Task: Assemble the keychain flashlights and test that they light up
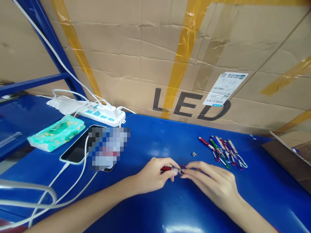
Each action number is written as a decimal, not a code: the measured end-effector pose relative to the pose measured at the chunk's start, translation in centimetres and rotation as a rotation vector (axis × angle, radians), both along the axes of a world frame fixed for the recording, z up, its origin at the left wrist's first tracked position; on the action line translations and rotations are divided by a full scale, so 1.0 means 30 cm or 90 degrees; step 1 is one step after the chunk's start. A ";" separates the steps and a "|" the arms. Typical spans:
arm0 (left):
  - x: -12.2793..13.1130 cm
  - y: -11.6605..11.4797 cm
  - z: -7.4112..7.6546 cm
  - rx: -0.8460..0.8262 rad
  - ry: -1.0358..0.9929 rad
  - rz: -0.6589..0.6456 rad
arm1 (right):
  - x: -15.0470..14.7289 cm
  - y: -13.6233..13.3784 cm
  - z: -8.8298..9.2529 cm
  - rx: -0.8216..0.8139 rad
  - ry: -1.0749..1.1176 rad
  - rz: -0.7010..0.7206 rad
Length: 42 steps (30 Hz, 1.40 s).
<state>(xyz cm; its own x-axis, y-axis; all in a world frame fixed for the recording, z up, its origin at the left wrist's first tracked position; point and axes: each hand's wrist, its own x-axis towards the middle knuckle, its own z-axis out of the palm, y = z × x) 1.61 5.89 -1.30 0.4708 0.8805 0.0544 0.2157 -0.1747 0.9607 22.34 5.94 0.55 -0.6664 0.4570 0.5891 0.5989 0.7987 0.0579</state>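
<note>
My left hand (pixel 154 173) is closed around a small red keychain flashlight (pixel 168 168), its silver end pointing right. My right hand (pixel 213 181) pinches at that silver end, where a bit of a red carabiner clip (pixel 182 166) shows. The fingertips hide most of the clip and the joint. Just beyond the hands, a tiny silver metal piece (pixel 193 154) lies on the blue table (pixel 155 139). Farther right, several similar flashlights (pixel 221 145) in red, green, blue, purple and silver lie in a row, carabiners toward me.
A large cardboard box (pixel 136 64) stands along the back. At left are a tissue pack (pixel 57 132), a black phone (pixel 77 145), a white power strip (pixel 104 115) and loose white cables (pixel 84 171). A brown cardboard piece (pixel 286 161) sits at the right edge.
</note>
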 end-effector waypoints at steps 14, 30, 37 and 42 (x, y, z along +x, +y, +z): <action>-0.012 -0.016 0.005 0.078 0.045 -0.002 | -0.066 0.031 -0.024 -0.531 0.338 -0.008; -0.005 -0.044 -0.017 0.302 0.159 -0.044 | -0.040 0.030 -0.033 -0.860 0.357 -0.057; 0.008 -0.076 -0.013 0.152 0.125 -0.006 | -0.038 0.021 -0.003 -0.790 0.332 -0.040; 0.012 -0.088 0.000 0.072 0.090 0.024 | -0.037 0.018 0.006 -0.697 0.311 -0.035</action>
